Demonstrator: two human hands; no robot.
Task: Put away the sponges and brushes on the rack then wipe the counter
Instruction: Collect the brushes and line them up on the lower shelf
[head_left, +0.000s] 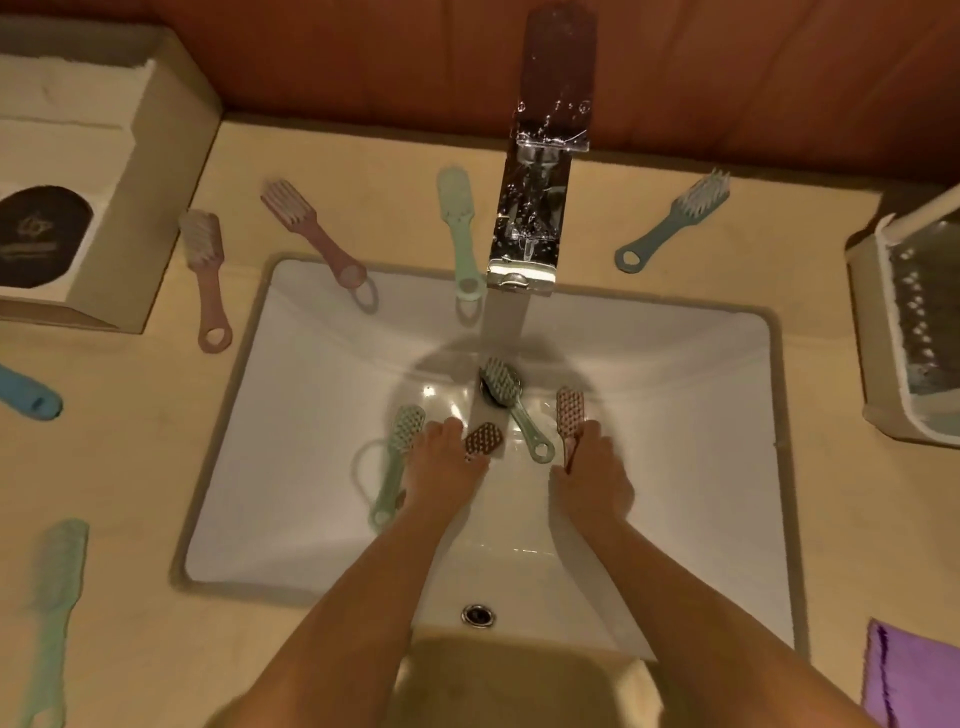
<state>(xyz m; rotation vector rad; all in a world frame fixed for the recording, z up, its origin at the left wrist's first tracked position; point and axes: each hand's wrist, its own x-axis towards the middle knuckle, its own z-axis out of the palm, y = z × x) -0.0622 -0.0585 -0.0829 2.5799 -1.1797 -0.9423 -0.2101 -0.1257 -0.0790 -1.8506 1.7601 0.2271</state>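
In the middle of the sink (311, 415) basin, the left hand (441, 470) is curled round a brown brush (483, 440) and the right hand (592, 478) clasps a pink brush (570, 413); a teal brush (506, 395) lies between them.

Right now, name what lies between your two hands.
Head view: a green brush lies in the sink between left hand and right hand, bristles up.

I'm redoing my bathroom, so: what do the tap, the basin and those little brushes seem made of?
Tap: polished chrome-like metal, with mirror reflections and water drops. Basin: glossy white, probably ceramic, with bright highlights. Pink brush held by the right hand: matte pastel plastic, likely, with a moulded handle and bristles.
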